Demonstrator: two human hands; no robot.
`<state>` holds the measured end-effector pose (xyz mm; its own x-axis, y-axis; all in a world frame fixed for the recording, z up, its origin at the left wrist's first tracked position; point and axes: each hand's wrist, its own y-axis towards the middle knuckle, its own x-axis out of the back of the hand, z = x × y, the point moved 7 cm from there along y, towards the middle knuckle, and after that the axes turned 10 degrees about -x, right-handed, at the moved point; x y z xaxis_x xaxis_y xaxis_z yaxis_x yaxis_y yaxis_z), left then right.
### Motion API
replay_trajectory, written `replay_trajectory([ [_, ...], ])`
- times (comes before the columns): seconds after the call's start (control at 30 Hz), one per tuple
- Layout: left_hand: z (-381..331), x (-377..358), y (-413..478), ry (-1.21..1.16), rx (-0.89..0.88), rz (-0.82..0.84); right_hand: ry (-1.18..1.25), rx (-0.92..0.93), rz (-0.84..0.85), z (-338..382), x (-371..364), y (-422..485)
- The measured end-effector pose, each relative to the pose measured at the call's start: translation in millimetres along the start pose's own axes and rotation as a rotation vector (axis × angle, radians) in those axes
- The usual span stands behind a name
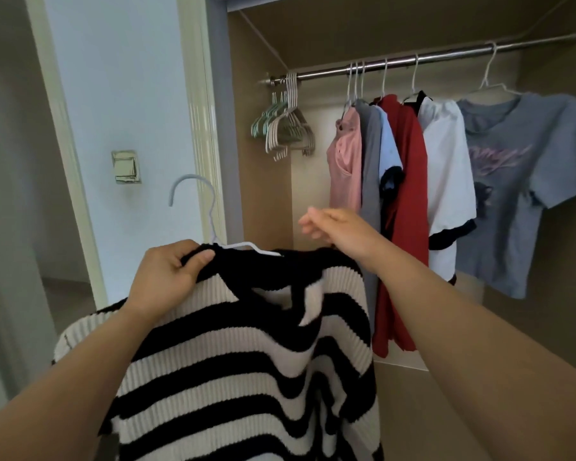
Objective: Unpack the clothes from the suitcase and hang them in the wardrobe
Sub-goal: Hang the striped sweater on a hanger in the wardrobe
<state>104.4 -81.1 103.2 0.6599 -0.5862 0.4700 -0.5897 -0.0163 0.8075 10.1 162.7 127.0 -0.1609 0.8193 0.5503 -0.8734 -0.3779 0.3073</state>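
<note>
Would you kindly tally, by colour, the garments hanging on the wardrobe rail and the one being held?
Pink top: 1
Grey top: 1
Light blue top: 1
Red top: 1
White top: 1
Greyish-blue tee: 1
Black-and-white striped sweater, held: 1
Total: 7

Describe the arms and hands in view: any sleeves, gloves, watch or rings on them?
Both are bare. The left hand and right hand wear no gloves, and no rings show. The left forearm and right forearm carry no sleeve, watch or bracelet up to the frame edge.
</note>
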Motion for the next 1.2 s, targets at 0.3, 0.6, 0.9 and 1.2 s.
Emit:
replay_trajectory([
  [0.3, 16.1, 10.3, -6.5, -0.325, 0.171, -0.077, -0.599, 0.136, 0.038, 2.6, -24.4, -7.6],
  [0.6, 5.3, 3.3, 1.3, -0.256, 0.108, 0.068, -0.683, 0.223, -0.116, 12.1, -6.2, -13.5],
  [0.9, 51.5, 27.9, -15.9, -0.077, 0.197, 0.131, -0.497, 0.089, -0.331, -17.5, 72.6, -24.4],
  [1.2, 20.6, -32.1, 3.1, 0.003, 0.102, 0.317, -0.483, 0.006, -0.361, -38.9, 78.6, -37.1],
])
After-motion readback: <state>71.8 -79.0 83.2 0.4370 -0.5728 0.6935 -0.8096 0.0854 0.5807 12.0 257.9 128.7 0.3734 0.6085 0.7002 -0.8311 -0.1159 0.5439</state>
